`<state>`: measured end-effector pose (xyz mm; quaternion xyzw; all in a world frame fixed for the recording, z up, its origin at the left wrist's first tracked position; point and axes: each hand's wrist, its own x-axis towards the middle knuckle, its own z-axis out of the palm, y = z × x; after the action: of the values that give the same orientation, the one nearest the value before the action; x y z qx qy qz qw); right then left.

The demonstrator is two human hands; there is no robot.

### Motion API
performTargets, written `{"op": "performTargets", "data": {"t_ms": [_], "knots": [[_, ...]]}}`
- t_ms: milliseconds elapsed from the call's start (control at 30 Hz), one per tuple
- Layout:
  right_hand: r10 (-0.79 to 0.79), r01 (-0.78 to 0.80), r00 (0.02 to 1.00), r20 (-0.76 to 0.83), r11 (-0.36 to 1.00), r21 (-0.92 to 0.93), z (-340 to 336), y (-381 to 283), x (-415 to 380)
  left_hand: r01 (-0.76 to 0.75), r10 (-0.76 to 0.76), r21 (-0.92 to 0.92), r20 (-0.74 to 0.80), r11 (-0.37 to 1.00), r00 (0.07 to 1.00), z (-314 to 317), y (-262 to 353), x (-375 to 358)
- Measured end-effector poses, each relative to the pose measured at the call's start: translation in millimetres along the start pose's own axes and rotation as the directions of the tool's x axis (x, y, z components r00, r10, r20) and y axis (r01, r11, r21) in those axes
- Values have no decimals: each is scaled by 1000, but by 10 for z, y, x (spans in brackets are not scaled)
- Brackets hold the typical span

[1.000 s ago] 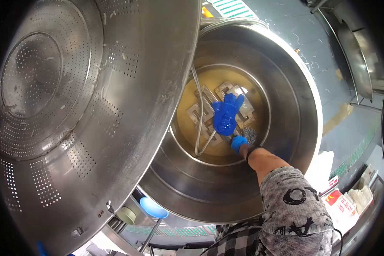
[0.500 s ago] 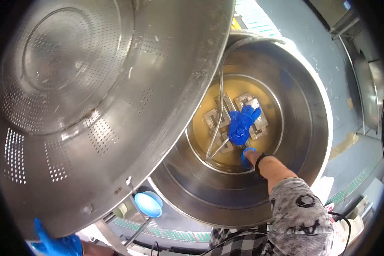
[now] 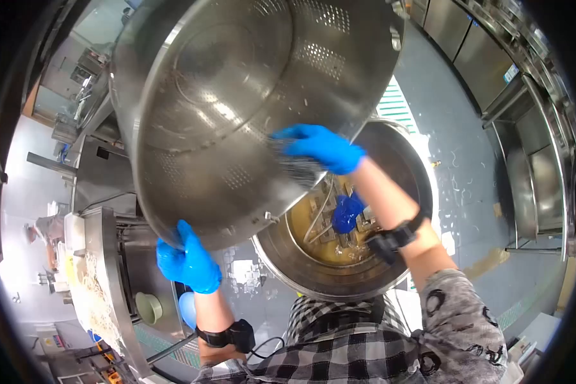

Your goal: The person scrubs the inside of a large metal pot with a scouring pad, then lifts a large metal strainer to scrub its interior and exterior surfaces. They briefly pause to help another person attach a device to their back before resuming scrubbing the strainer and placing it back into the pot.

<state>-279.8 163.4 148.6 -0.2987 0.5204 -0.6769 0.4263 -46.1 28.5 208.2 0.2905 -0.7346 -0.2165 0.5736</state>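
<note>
A big perforated steel colander (image 3: 237, 96) is tilted up in front of me, its inside facing me. My left hand (image 3: 189, 262), in a blue glove, grips its lower rim. My right hand (image 3: 320, 148), also blue-gloved, presses a steel-wool scrubber (image 3: 297, 168) against the colander's inner wall. Below stands a large steel pot (image 3: 365, 285) with yellowish liquid, several metal pieces and a loose blue glove (image 3: 347, 213) in its bottom.
A steel counter (image 3: 102, 256) runs down the left, strewn with pale strands. A green cup (image 3: 148, 307) and a blue ladle (image 3: 187, 310) sit beside it. Steel cabinets (image 3: 531, 128) line the right, beyond a wet grey floor (image 3: 461, 160).
My right hand has come up out of the pot and now holds the scrubber inside the colander. The colander has swung higher and my left hand shows at its rim.
</note>
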Motion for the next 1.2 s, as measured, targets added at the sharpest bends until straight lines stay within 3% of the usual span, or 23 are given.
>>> {"op": "performTargets", "data": {"t_ms": [67, 100, 200, 267, 333, 367, 433, 500, 533, 567, 600, 633, 667, 733, 767, 800, 833, 900, 967, 1033, 1067, 1100, 1200], "knots": [[-245, 240, 969, -25, 962, -127, 609, 18, 378, 118, -131, 122, 101, 985, 986, -111, 34, -110], [-222, 226, 973, 64, 971, -71, 941, 124, 529, 118, -130, 117, 100, 986, 986, -150, 54, -156], [-434, 453, 891, 133, 824, -341, 1544, 576, 678, 12, -62, 283, 167, 959, 984, -208, 105, -184], [-67, -19, 996, -65, 541, -841, 1187, 800, 763, 78, -114, 228, 148, 971, 982, -294, -26, -180], [-25, -312, 947, -321, 181, -933, 454, 881, 788, 140, -161, 159, 124, 977, 979, -374, -220, -137], [-370, -312, 875, -311, 58, -948, 81, 987, 664, 144, -164, 155, 125, 977, 979, -326, -263, -111], [-738, -334, 643, -205, -29, -942, -575, 1241, 845, 31, -29, 54, -38, 998, 999, -247, -259, -50], [-268, -371, 770, -580, 551, -747, -119, 1229, 1054, 131, -133, -51, -21, 990, 991, -201, -145, 3], [-289, -197, 891, -350, 448, -872, 211, 1549, 1316, 82, -82, 19, 16, 996, 996, -188, -140, 19], [-356, 58, 890, -283, 707, -705, 735, 1570, 1399, 27, -31, 88, 54, 996, 998, -170, -131, 46], [-393, 232, 898, -199, 806, -544, 1255, 1531, 1527, 55, -56, 24, 42, 998, 998, -126, -78, 73], [-393, 388, 919, -12, 911, -140, 1575, 1333, 1591, 56, -57, 26, 44, 998, 997, -117, -63, 132], [-354, 342, 935, -19, 916, -209, 1673, 825, 1168, 39, -54, 120, 125, 992, 991, -136, -64, 200], [-315, 367, 930, 189, 772, -519, 1092, 1188, 981, 4, -67, 294, 204, 956, 977, -122, 41, 315], [-258, 235, 959, 115, 503, -832, 575, 1548, 795, 7, -71, 291, 210, 957, 975, -115, 12, 343], [139, -242, 970, -200, 465, -852, 306, 930, 505, 92, -113, 122, 176, 988, 978, -92, -47, 395], [-248, -84, 958, -141, 226, -971, -225, 1102, 419, 168, -159, -51, 151, 984, 976, -60, -101, 432], [-816, -170, 576, 49, -178, -969, -576, 1147, 190, 82, -70, -123, 100, 989, 993, -3, -149, 421], [-336, -279, 861, -383, 319, -906, -197, 1350, 181, 34, -15, -164, 114, 986, 993, 83, -52, 415], [-560, 46, 797, -226, 429, -902, 605, 1570, 205, 36, -9, -231, 117, 972, 993, 166, 108, 435], [-700, 212, 678, -225, 478, -852, 853, 1666, 207, -13, 39, -167, 158, 986, 987, 166, 112, 467], [-697, 202, 676, -239, 487, -850, 817, 1669, 139, -65, 84, -100, 209, 993, 974, 145, 119, 482], [-569, -116, 778, -267, 287, -951, 101, 1713, -122, -288, 241, 148, 271, 946, 932, 135, 231, 488]]}}
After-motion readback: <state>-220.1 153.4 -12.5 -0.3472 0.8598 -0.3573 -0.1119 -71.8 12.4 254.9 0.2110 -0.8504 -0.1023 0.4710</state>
